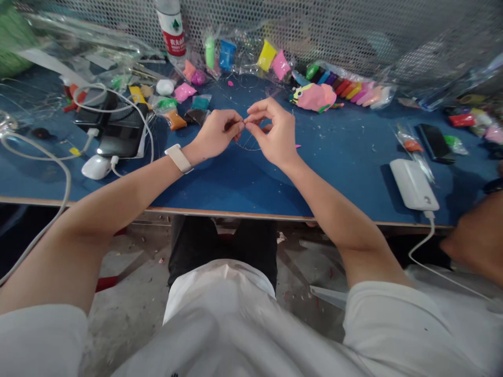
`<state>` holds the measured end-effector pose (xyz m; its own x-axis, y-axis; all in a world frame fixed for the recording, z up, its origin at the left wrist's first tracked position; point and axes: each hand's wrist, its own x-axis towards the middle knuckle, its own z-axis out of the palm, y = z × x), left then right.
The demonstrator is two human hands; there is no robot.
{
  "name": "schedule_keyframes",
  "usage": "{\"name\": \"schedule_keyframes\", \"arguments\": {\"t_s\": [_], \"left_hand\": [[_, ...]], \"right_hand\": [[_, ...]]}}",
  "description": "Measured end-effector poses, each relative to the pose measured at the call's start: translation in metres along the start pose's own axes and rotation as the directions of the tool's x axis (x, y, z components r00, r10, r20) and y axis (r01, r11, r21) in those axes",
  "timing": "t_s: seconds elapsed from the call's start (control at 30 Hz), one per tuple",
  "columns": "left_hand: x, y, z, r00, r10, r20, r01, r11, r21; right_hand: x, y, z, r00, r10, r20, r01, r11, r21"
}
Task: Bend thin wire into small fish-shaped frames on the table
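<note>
My left hand (220,132), with a pale band on its wrist, is pinched closed over the blue table (243,183). Fingertips of my right hand (274,128) meet it, thumb and forefinger pressed together. Whatever sits between the fingertips is too small to make out; a thin thread-like line loops below them. A pink clay animal figure (315,97) with a googly eye lies to the right of my right hand. Left of my left hand are an orange clay packet (175,120) and a teal clay packet (201,102). A small pink bit (230,83) lies beyond my hands.
Bagged clay sticks (353,90) line the mesh at the back, near a water bottle (172,29). Black devices (121,131) with white cables crowd the left. At right lie a white power bank (414,184), a black phone (435,143) and another person's arm (477,238).
</note>
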<state>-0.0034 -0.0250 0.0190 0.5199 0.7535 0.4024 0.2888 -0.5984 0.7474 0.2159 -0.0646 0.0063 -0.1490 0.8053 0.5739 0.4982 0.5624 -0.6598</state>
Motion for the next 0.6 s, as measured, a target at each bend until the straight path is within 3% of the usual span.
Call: {"name": "schedule_keyframes", "arguments": {"t_s": [0.23, 0.37, 0.6], "left_hand": [[0.001, -0.002, 0.001, 1.0, 0.028, -0.006, -0.029, 0.998, -0.053], [0.003, -0.003, 0.0, 0.999, 0.034, -0.015, -0.034, 0.999, -0.041], [0.003, -0.011, 0.003, 0.997, 0.056, -0.052, -0.057, 0.998, -0.015]], "right_hand": [[0.001, 0.002, -0.003, 1.0, -0.03, 0.002, 0.03, 0.998, 0.053], [0.006, 0.01, 0.0, 0.999, 0.019, -0.037, -0.014, 0.991, 0.135], [0.01, 0.009, -0.005, 0.997, 0.071, 0.028, -0.074, 0.986, 0.152]]}}
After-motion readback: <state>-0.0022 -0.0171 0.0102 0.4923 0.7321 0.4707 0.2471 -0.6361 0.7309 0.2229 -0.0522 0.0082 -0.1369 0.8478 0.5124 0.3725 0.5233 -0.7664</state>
